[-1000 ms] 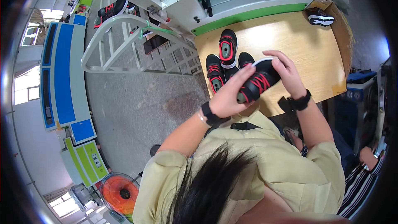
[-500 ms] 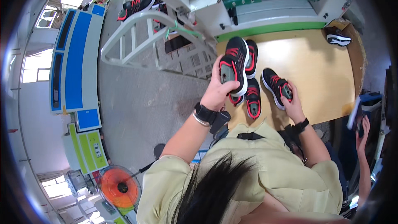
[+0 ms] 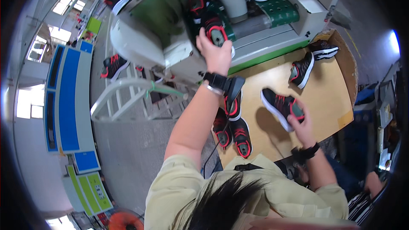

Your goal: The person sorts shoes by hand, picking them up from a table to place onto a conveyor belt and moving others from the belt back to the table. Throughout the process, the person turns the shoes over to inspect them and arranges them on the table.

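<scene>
My left hand [image 3: 216,55] is stretched forward, gripping a black sneaker [image 3: 214,27] with red trim by its heel at the mouth of the machine's green belt [image 3: 279,9]. A grey-green insert shows in the shoe's opening. In my right hand [image 3: 303,125] is a similar sneaker [image 3: 277,105], white sole turned leftward, raised a little above the tabletop and casting a shadow on it. Between my arms, a sneaker [image 3: 241,138] stands on the table with others beside it, partly hidden by my left forearm and wrist device.
Two more shoes lie at the table's far right, one a black sneaker [image 3: 301,70], by a cardboard edge [image 3: 344,55]. Shoes also sit on the machine [image 3: 264,38]. A metal rack [image 3: 140,98] stands at left. Another person's hand [image 3: 374,184] shows at lower right.
My left hand has carried its sneaker forward from over the table to the machine's belt. My right hand has lifted its sneaker slightly. Another sneaker now stands at the table's far right. The view has shifted.
</scene>
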`<state>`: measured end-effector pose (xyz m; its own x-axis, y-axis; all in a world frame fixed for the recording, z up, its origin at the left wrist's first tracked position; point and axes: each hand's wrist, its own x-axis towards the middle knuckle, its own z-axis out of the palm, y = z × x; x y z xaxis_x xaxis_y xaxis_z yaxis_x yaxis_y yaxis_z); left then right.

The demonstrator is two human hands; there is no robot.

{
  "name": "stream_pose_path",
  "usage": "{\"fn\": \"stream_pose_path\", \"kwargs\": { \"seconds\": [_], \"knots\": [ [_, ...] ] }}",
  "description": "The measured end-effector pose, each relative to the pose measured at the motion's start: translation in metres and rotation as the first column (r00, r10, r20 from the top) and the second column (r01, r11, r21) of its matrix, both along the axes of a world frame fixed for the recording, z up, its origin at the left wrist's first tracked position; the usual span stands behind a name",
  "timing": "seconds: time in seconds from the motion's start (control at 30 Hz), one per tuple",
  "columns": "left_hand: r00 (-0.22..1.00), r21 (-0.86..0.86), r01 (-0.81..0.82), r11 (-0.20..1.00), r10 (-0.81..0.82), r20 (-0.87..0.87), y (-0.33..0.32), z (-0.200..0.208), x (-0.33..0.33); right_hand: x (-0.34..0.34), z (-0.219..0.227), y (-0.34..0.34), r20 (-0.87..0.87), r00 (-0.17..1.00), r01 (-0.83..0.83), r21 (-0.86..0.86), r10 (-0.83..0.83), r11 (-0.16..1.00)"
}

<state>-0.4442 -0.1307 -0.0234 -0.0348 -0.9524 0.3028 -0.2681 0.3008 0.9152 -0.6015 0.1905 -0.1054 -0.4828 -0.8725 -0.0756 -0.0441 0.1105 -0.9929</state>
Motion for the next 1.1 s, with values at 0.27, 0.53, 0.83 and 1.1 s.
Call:
{"fn": "stream_pose_path", "kwargs": {
  "seconds": [0.27, 0.53, 0.83, 1.1],
  "knots": [
    [0.989, 0.027, 0.148, 0.989, -0.147, -0.02, -0.01, 0.003, 0.018, -0.088, 0.126, -0.211, -0.526, 0.787, 0.097, -0.41, -0.322, 0.907],
    [0.977, -0.296, 0.126, 0.947, -0.066, 0.204, 0.036, 0.04, 0.04, -0.101, 0.03, -0.233, -0.59, 0.632, 0.23, -0.477, -0.503, 0.848],
    [0.471, -0.157, 0.877, 0.454, -0.751, 0.463, 0.159, 0.143, 0.068, -0.142, -0.093, -0.079, -0.775, 0.599, 0.353, 0.028, -0.203, 0.935],
    [0.531, -0.323, 0.847, 0.424, -0.718, 0.45, 0.247, 0.129, 0.065, -0.11, -0.091, 0.001, -0.58, 0.808, -0.014, 0.163, 0.107, 0.987]
  ]
}}
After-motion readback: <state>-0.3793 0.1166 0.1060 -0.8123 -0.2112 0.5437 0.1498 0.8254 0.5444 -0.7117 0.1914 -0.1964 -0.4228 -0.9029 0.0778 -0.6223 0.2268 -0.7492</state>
